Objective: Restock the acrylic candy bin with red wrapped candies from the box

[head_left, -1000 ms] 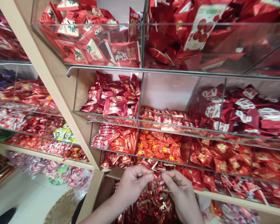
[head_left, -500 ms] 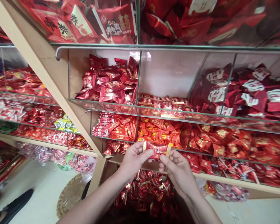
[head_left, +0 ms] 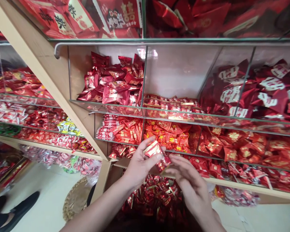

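My left hand (head_left: 139, 165) pinches a small red candy wrapper with gold ends (head_left: 157, 154) between thumb and fingers, held up in front of the glass shelves. My right hand (head_left: 187, 180) is just below and to the right of it, fingers loosely curled, fingertips near the wrapper's lower end; I cannot tell if they touch it. Below both hands lies a bin of similar red and gold candies (head_left: 157, 196).
Glass-fronted shelf compartments (head_left: 174, 80) full of red packaged sweets fill the view, divided by a slanted wooden post (head_left: 55, 80). More candy shelves (head_left: 26, 106) run to the left. A woven mat (head_left: 74, 201) and someone's dark shoe (head_left: 19, 206) are on the pale floor.
The wrapper was held stretched between both hands; now my left hand alone holds it tilted up, and my right hand has dropped slightly away. The view has tilted down a little.
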Motion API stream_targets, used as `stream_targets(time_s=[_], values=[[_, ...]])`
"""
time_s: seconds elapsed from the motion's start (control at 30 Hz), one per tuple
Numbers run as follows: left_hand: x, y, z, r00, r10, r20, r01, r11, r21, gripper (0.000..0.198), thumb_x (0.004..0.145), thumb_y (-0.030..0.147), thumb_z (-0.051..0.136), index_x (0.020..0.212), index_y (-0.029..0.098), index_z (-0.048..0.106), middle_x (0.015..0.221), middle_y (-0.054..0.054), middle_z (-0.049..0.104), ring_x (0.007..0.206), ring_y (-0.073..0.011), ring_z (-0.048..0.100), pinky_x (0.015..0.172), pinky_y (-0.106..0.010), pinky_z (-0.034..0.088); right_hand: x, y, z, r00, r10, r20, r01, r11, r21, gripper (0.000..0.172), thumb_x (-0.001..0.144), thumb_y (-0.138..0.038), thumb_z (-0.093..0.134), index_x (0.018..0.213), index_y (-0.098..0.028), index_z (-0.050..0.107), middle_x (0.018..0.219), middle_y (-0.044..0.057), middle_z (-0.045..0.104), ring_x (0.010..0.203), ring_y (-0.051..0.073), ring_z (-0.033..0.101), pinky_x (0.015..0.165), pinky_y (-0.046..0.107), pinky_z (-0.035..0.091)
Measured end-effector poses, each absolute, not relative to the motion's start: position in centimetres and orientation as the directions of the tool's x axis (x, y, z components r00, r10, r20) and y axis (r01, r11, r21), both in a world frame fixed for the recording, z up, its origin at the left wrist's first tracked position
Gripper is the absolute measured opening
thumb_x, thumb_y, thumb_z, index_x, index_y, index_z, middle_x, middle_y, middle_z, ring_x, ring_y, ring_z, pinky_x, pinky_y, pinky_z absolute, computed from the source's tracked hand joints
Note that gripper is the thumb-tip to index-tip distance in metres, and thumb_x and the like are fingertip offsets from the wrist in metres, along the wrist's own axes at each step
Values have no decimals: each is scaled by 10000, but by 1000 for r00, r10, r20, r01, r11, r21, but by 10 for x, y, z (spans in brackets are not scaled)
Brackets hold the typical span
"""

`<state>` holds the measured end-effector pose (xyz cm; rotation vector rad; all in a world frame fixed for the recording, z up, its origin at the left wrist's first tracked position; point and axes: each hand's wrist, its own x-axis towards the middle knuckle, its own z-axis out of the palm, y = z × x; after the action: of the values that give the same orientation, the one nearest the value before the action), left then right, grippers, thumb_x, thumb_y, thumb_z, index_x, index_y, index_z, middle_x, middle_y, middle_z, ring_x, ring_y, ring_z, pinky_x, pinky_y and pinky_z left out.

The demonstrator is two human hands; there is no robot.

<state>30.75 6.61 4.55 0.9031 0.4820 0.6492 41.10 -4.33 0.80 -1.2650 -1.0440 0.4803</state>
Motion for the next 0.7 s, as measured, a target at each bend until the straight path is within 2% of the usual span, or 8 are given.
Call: stream_targets(time_s=[0.07,0.13,0.23,0.37,0.43,0.57,0.7], values=[[308,67,45,717,690,-100,-289,425,858,599,650,150,696,1170,263,424,929,-18,685,778,-135,628,735,-276,465,408,-40,4,531,836,137,-54,195,-979,253,791,-264,514,1036,-216,555,858,43,593,704,151,600,648,326,519],[308,66,45,726,680,-99,-282,426,860,591,639,136,704,1154,250,439,925,-21,689,735,-121,631,701,-252,470,407,-36,0,538,843,20,-140,112,-984,167,756,-306,573,868,-184,585,696,-2,575,609,122,561,600,274,486],[310,63,45,724,677,-130,-325,501,802,496,645,116,698,1084,207,486,850,-14,699,703,-99,623,685,-221,468,406,-32,-3,605,796,30,-140,143,-980,164,735,-305,604,654,-169,560,615,-22,543,573,92,477,586,227,418],[315,57,40,718,666,-201,-385,622,682,344,692,117,657,997,183,513,840,-19,689,738,-89,619,711,-211,469,402,-30,-7,642,767,-4,-288,236,-928,199,725,-331,608,621,-178,534,594,-25,495,592,104,442,584,232,392],[316,55,33,699,684,-208,-399,614,681,331,701,136,656,993,196,512,845,-5,676,742,-80,609,724,-206,462,400,-31,-12,666,746,13,-242,232,-942,212,717,-337,612,609,-177,524,573,-29,469,567,102,417,557,222,376],[309,56,17,662,724,-192,-348,525,777,328,655,181,705,936,187,534,752,30,653,676,-63,572,694,-190,443,397,-34,-21,691,720,63,-64,148,-987,240,714,-352,603,573,-176,521,545,-28,468,539,105,408,528,211,363],[300,60,7,644,752,-138,-273,394,877,407,593,191,747,923,200,510,696,43,649,605,-63,549,596,-178,420,391,-35,-29,691,722,35,-86,131,-988,307,657,-405,639,500,-181,501,502,-29,480,490,101,420,495,205,364]])
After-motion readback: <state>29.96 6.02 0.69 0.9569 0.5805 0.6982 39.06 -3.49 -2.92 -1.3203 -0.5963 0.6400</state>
